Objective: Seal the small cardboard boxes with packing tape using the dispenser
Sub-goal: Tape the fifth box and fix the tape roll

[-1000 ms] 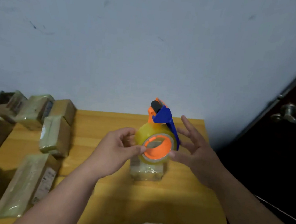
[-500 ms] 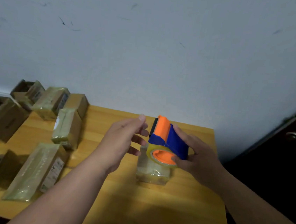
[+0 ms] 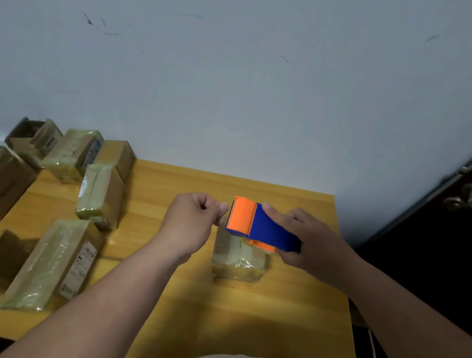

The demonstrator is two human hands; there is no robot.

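Orange-and-blue dispenser (image 3: 259, 225), brown boxes (image 3: 100, 193) under seemingly yellowish tape, yellow-orange table (image 3: 244, 311).

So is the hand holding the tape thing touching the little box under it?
Apart. In the head view the right hand grips the tape dispenser up above the box.

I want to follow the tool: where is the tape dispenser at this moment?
In the head view, right of centre, the tape dispenser is held in the right hand just above the small taped box.
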